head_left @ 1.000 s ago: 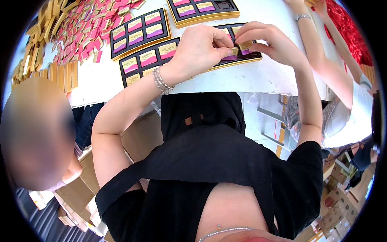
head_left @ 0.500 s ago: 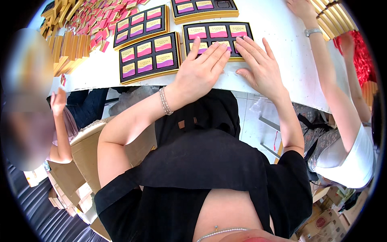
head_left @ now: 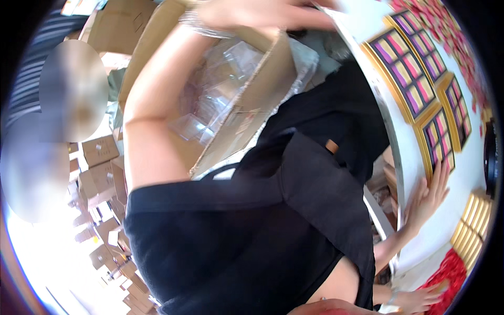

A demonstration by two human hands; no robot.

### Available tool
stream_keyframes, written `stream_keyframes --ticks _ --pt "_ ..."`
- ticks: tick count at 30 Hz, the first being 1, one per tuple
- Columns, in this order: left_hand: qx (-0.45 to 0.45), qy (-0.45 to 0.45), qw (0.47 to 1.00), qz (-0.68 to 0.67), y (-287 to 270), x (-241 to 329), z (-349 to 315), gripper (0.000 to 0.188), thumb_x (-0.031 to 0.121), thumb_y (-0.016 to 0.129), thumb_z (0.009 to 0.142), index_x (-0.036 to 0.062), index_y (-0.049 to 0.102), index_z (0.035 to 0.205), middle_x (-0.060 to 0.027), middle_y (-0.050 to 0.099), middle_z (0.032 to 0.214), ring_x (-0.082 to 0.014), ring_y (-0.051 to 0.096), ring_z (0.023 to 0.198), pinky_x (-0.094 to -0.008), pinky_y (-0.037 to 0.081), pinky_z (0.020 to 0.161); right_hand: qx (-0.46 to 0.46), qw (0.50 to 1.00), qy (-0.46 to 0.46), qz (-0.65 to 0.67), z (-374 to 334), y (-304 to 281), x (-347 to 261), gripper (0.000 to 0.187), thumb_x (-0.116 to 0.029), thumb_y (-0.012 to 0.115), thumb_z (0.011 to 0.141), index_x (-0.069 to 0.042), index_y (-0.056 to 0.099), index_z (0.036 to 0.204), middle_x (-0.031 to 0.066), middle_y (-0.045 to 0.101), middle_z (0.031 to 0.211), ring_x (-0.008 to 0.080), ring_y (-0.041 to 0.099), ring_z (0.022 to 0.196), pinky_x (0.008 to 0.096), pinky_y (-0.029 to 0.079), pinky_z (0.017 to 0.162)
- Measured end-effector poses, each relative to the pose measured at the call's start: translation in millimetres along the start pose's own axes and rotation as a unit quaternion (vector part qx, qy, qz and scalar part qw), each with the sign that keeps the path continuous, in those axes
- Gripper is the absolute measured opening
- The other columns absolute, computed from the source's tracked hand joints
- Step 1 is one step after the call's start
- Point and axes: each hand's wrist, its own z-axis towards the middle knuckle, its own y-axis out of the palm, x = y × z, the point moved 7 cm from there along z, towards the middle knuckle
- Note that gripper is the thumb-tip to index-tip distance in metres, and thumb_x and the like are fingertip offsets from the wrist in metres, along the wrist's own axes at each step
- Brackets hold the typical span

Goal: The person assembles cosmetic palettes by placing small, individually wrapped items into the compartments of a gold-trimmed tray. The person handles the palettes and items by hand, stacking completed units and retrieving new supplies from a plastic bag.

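Left hand (head_left: 262,13) is blurred over an open carton (head_left: 278,73) of clear plastic packaging (head_left: 223,86); its grip cannot be told. Right hand (head_left: 426,202), grip released, is outstretched beside a gold-edged box (head_left: 423,149) of wrapped pieces (head_left: 441,139) on the table (head_left: 446,223).

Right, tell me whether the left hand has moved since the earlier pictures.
Yes. Judged against the gold-edged boxes, the left hand has moved away from them, toward the open carton.
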Motion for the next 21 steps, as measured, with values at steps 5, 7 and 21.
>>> stream_keyframes --ticks 5,7,21 --pt "-0.108 -0.462 0.878 0.059 -17.3 -253.8 -260.6 0.068 0.041 0.063 0.089 -0.0017 0.042 0.138 -0.0176 0.05 0.137 -0.0247 0.05 0.124 -0.036 0.038 0.106 0.085 0.99 -0.033 0.111 50.8 -37.9 -41.8 0.045 -0.035 0.047 0.099 -0.012 0.048 0.138 0.01 0.049 0.14 0.0274 0.043 0.132 0.0502 0.031 0.109" --pt "-0.143 -0.537 0.83 0.053 51.5 -324.6 -333.7 0.097 0.058 0.069 0.075 -0.0039 0.035 0.141 -0.0254 0.04 0.143 -0.0321 0.041 0.133 -0.0399 0.031 0.111 0.089 0.985 -0.065 0.133 67.9 -39.1 -63.5 0.045 -0.033 0.048 0.099 -0.009 0.049 0.136 0.0118 0.05 0.138 0.0284 0.045 0.13 0.0482 0.034 0.108" --pt "-0.186 -0.544 0.752 -0.323 165.7 -353.3 -321.1 0.122 0.053 0.085 0.056 0.0007 0.023 0.147 -0.0263 0.054 0.128 -0.0355 0.055 0.117 -0.0388 0.045 0.097 -0.008 0.976 -0.206 0.073 126.3 -2.6 -174.9 0.039 -0.028 0.053 0.096 -0.011 0.055 0.132 0.0115 0.053 0.137 0.0313 0.048 0.128 0.0455 0.038 0.104"
